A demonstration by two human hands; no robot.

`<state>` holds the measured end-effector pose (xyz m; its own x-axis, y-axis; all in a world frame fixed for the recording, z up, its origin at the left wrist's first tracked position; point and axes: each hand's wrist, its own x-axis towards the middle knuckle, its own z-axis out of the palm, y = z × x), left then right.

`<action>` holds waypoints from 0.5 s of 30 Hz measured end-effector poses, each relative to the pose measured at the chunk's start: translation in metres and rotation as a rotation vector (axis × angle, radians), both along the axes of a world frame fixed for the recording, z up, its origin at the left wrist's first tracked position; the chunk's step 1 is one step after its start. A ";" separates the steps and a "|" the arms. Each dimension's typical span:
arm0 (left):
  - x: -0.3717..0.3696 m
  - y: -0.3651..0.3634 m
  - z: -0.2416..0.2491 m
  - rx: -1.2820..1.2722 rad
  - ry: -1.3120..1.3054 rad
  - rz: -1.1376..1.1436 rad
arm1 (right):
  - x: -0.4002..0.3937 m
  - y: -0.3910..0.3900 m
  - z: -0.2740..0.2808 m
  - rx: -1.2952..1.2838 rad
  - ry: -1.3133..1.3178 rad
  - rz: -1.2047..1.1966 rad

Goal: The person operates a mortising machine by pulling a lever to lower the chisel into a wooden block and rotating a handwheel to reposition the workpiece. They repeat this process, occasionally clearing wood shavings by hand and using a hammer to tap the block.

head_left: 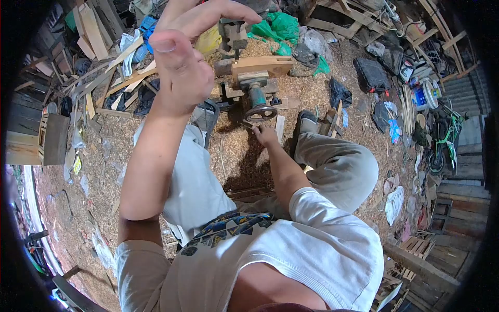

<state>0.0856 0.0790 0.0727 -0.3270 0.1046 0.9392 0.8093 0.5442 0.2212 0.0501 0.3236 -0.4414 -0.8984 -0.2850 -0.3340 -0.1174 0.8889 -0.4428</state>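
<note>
Nearest the camera is the person's own white short-sleeved shirt, with pale grey trousers over bent knees below it. The left hand is raised close to the lens, well above the ground, its fingers spread and loosely curled with the thumb up; it holds nothing. The right hand reaches down between the knees to the sawdust-covered ground, just below the dark round metal handwheel; its fingers point toward the wheel, but whether they touch it or are closed on anything cannot be told at this size. The handwheel sits at the near end of a small woodworking machine with a teal cylindrical body, topped by a tan wooden block and a grey metal upright part behind it. A thin pale wooden strip lies on the sawdust just beside the right hand. To the left, loose pale wooden offcuts and slats lie heaped. Beyond the machine lie crumpled green plastic bags, and to the right a black plastic case. At the far right edge stands a small green motorbike beside stacked timber.
</note>
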 end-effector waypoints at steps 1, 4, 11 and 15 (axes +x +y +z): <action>0.001 0.002 0.003 -0.019 0.010 0.000 | -0.006 0.003 0.001 -0.033 -0.056 0.047; 0.011 0.013 0.009 0.052 -0.057 -0.042 | -0.020 0.007 0.004 -0.080 -0.218 0.058; -0.011 0.006 -0.005 0.017 0.002 -0.083 | -0.023 0.007 -0.010 -0.093 -0.295 0.007; -0.009 0.016 -0.006 0.052 -0.037 -0.124 | -0.034 0.006 -0.004 -0.044 -0.268 0.058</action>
<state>0.0769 0.0946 0.0663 -0.3494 0.0978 0.9319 0.8601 0.4279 0.2776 0.0161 0.3297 -0.4452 -0.7612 -0.3530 -0.5440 -0.0411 0.8635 -0.5027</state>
